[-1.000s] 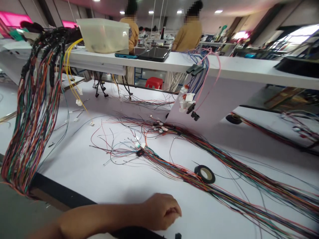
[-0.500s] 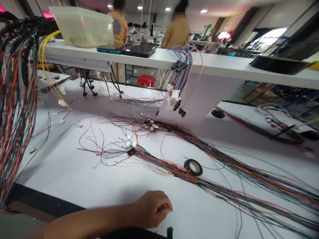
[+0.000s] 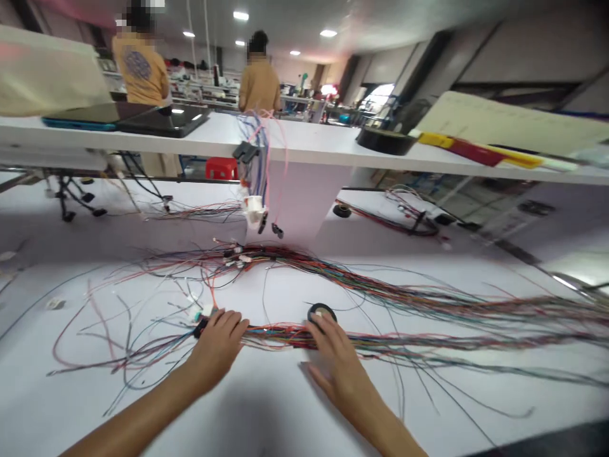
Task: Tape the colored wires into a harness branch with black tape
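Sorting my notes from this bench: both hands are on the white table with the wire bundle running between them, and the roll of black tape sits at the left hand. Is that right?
Not quite: the roll of black electrical tape sits at the fingertips of the right hand, not the left hand, as the head view shows. The wire bundle does run between the hands on the white table.

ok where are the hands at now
Left hand on multicoloured wire bundle, by small black connector. Right hand on same bundle, beside black tape roll. Loose thin wires around both.
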Demonstrator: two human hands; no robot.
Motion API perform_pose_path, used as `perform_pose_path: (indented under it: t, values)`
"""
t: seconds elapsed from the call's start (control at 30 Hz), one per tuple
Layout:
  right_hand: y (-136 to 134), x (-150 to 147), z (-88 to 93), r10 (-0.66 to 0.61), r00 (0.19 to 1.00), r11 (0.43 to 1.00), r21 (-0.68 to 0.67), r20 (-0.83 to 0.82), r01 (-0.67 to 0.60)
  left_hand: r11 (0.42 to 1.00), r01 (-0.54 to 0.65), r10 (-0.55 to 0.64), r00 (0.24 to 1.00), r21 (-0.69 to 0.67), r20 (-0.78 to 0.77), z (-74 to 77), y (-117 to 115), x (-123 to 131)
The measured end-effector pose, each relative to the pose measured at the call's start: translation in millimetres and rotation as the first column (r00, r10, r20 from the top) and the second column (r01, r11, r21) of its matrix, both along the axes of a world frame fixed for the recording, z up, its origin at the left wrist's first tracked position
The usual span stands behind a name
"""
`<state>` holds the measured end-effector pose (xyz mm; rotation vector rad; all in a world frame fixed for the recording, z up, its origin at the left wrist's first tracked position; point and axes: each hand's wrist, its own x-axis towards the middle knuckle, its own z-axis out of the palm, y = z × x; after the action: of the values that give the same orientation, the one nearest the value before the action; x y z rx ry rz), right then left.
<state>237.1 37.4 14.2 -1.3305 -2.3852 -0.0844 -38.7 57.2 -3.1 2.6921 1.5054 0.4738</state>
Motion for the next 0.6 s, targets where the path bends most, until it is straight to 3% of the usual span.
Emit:
perform_pose_path:
  t: [0.13,0.2,0.3,0.37,0.4,0.5,0.6]
  values:
    - [7,-4,-9.3,-0.01,0.999,0.998,0.058,0.037,0.008,0.97,0.161,-0.176,0.982,0.184,0.068,-11.5,-1,-16]
    - [12,-1,-3.1,0.043,0.999,0.999,0.03,-0.024,-0.042,0.97,0.185,-0.198,0.978,0.157,0.071,-5.1,2,-20]
    - [35,7,21.9,0.142,0.983,0.973,-0.164,-0.114,-0.16,0.987,0.09,-0.095,0.995,-0.136,-0.03,20.9,24,-18]
    - [62,11,38.5,0.165,0.974,0.927,-0.313,-0.157,-0.207,0.914,-0.006,-0.044,0.993,-0.406,-0.113,39.2,50,-15]
    - [76,12,44.2,0.152,0.974,0.916,-0.346,-0.168,-0.203,0.861,0.014,-0.08,0.991,-0.508,-0.108,45.7,65,-13]
    - [106,11,49.0,-0.004,0.98,0.967,-0.251,-0.199,-0.047,0.837,0.029,-0.1,0.99,-0.546,-0.101,51.0,103,-11]
    - [96,8,42.1,-0.071,0.967,0.989,-0.146,-0.246,0.035,0.837,0.042,-0.108,0.99,-0.546,-0.089,43.7,120,-12]
